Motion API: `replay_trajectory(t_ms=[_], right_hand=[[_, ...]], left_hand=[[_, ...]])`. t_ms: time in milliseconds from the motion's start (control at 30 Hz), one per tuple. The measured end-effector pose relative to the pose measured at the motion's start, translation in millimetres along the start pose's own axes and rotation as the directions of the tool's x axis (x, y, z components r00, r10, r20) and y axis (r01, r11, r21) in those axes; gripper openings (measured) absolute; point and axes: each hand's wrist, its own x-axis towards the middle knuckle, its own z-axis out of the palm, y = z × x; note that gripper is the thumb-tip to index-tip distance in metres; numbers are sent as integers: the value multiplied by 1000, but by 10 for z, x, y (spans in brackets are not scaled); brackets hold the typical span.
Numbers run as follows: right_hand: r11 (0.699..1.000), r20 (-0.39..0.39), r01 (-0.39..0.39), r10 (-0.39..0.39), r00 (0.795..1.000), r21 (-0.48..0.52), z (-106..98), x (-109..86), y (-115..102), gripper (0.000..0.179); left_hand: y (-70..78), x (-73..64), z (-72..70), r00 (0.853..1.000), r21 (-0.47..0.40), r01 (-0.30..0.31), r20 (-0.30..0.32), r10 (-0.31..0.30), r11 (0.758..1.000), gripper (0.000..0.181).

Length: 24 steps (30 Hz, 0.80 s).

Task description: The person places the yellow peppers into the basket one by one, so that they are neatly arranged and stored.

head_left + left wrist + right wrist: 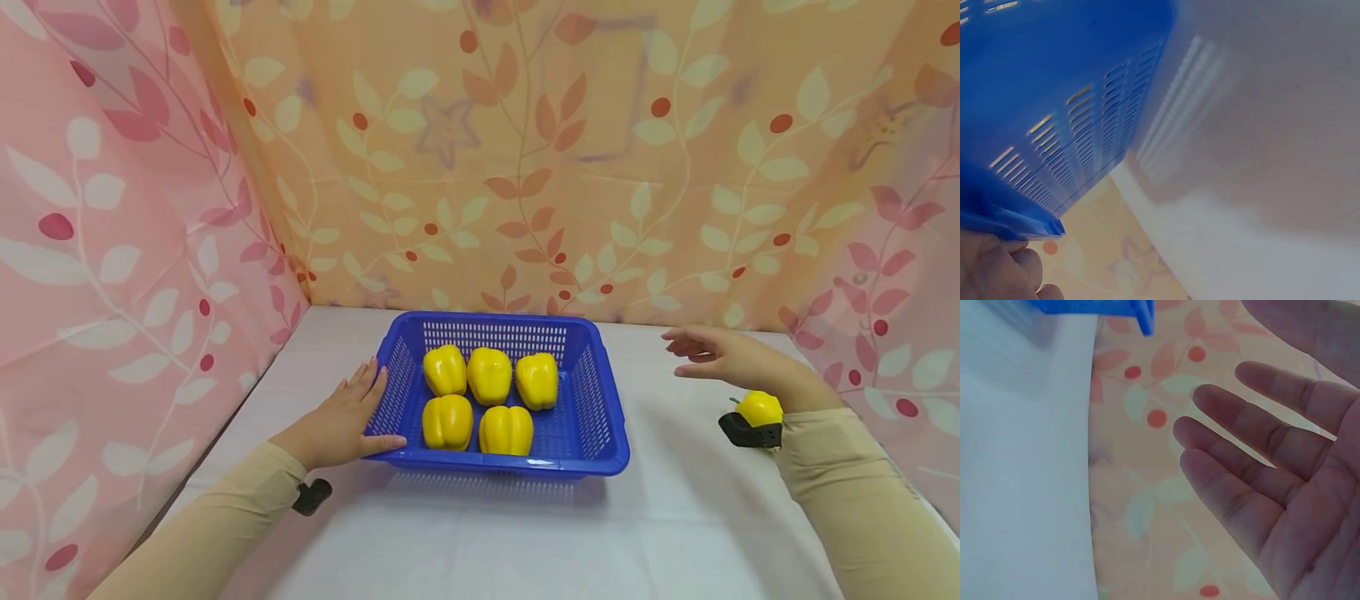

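Note:
A blue plastic basket [615, 417] with slotted walls stands mid-table in the head view. Several yellow bell peppers [490, 377] lie in it, toward its left and middle. My left hand [341, 425] rests on the basket's left rim, fingers straight along it and thumb over the front corner. In the left wrist view, fingers [1007, 265] show at the rim beside the slotted wall. To the right of the basket, my right hand [708, 350] is held over the table, holding nothing; its fingers are spread and relaxed in the right wrist view.
Another yellow bell pepper [759, 408] with a green stem lies at the right, partly hidden by the black wrist camera [750, 432] and sleeve. White cloth covers the table [480, 542]. Leaf-patterned curtains [525, 167] enclose the back and both sides.

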Motion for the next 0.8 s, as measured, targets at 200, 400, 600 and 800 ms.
replay_trajectory(t_ms=[200, 400, 600, 800], right_hand=[[999, -26, -25, 24, 999, -36, -54, -134, 189, 61], [996, -48, -43, 40, 998, -73, -104, -262, 376, 57], [994, -42, -92, 89, 995, -64, -131, -377, 547, 57], [989, -60, -122, 117, 991, -82, -136, -469, 702, 57]], left_hand=[[7, -6, 3, 1000, 3, 13, 6, -13, 1000, 105], [10, -8, 6, 1000, 9, 7, 0, -7, 1000, 105], [7, -6, 2, 1000, 10, 5, 2, -5, 1000, 106], [-5, 0, 11, 1000, 22, 15, 9, -15, 1000, 111]])
